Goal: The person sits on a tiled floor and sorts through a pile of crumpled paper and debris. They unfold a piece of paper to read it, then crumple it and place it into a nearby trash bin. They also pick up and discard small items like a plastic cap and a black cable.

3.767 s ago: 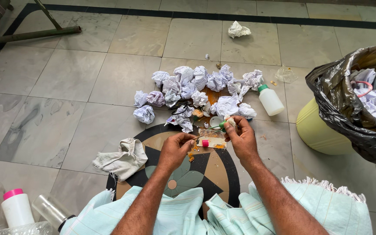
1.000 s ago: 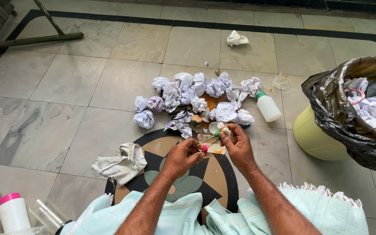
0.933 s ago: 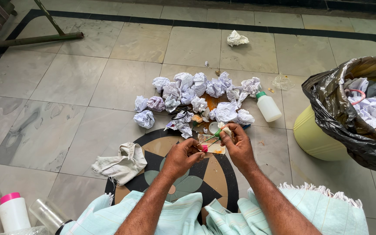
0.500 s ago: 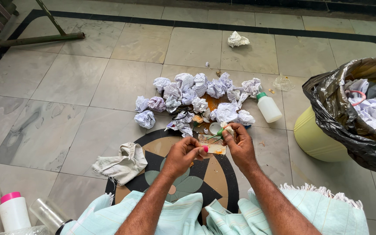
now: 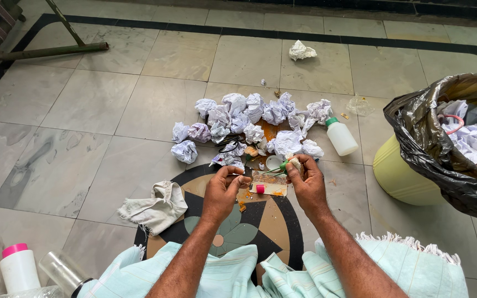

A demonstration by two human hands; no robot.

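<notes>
Hands (image 5: 266, 185), perhaps pinching thin stick (image 5: 267, 171) between them

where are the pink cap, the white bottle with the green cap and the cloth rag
pink cap (image 5: 260, 189): head view, on its side face.
white bottle with the green cap (image 5: 342, 138): head view, middle of its body.
cloth rag (image 5: 155, 202): head view, centre of its bunched folds.

Lying under soft daylight: grey marble floor (image 5: 84, 110), dark border strip (image 5: 305, 37) running along far edge, round inlaid medallion (image 5: 274, 221) nearest.
</notes>
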